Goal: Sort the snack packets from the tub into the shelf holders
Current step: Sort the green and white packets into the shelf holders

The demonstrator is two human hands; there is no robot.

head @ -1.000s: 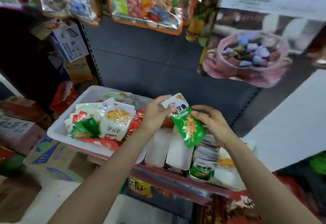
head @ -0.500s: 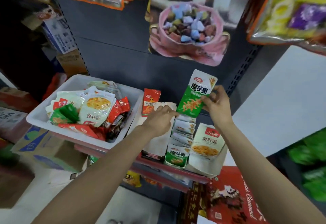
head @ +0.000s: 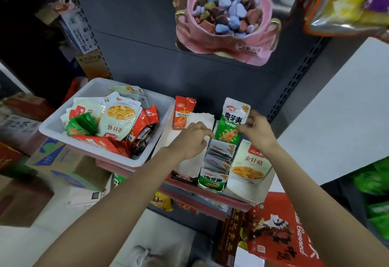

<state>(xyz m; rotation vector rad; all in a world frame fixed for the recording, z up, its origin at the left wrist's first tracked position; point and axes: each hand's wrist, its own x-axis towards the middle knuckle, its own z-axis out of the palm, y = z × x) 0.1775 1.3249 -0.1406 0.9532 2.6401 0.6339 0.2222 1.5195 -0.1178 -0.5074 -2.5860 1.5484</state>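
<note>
Packet (head: 231, 122) lower now (right hand (head: 255, 130))

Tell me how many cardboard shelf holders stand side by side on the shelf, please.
3: the left holder holds one red packet, the middle holder a row of green packets, the right holder a white mushroom packet. More may be hidden.

Right hand (head: 255, 129): pinches a green packet (head: 231, 122), upright, at the back of the middle holder (head: 212, 184).
Left hand (head: 192, 137): rests on the white holder (head: 201, 118), fingers bent.
Tub (head: 155, 151): white, full of packets, left of the holders.
Red packet (head: 182, 112): stands behind the white holder.
</note>
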